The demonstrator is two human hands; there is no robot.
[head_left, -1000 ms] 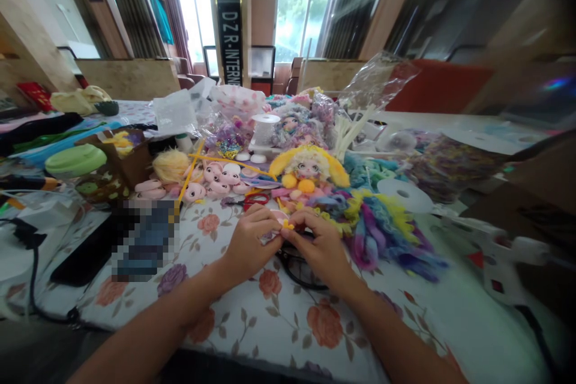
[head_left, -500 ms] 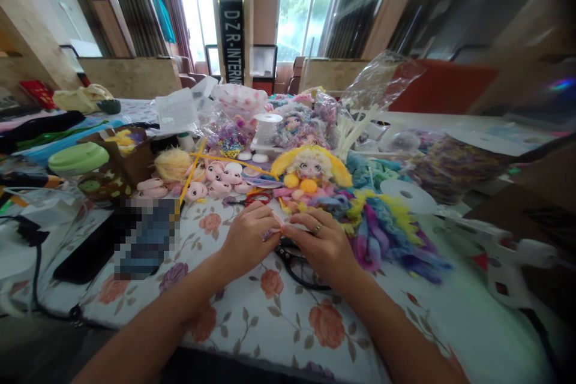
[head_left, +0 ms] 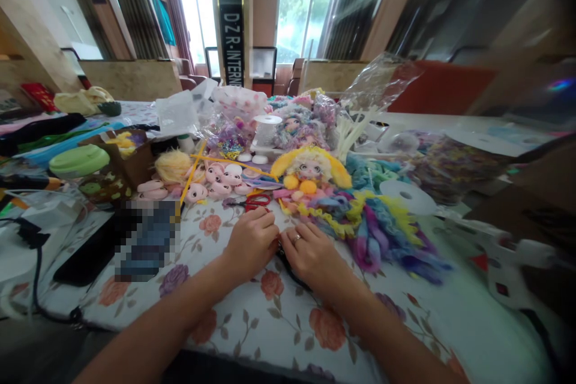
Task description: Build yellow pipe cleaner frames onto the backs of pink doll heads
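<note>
Over the flowered tablecloth (head_left: 243, 324), my left hand (head_left: 253, 242) and my right hand (head_left: 310, 252) meet with knuckles close together. Both have fingers curled inward in a pinch; whatever lies between them is hidden. A ring sits on a finger of my right hand. Beneath that hand, black-handled scissors (head_left: 289, 266) show only in part. Red-handled scissors (head_left: 258, 202) lie just beyond my left fingertips. Farther back is a doll (head_left: 309, 167) with long yellow ears and pale curly hair. Several pink doll faces (head_left: 218, 174) lie left of it.
Colourful wool strands (head_left: 373, 234) spread to the right, beside a white spool (head_left: 407, 197) and a glue gun (head_left: 504, 270). On the left are a black phone (head_left: 85, 258), a green-lidded jar (head_left: 81, 171) and a cable (head_left: 38, 276). Plastic bags (head_left: 378, 81) pile up behind.
My hands have drawn closer together and the fingers curl further in. The small pale piece seen between them before is now hidden. My right hand covers more of the black-handled scissors.
</note>
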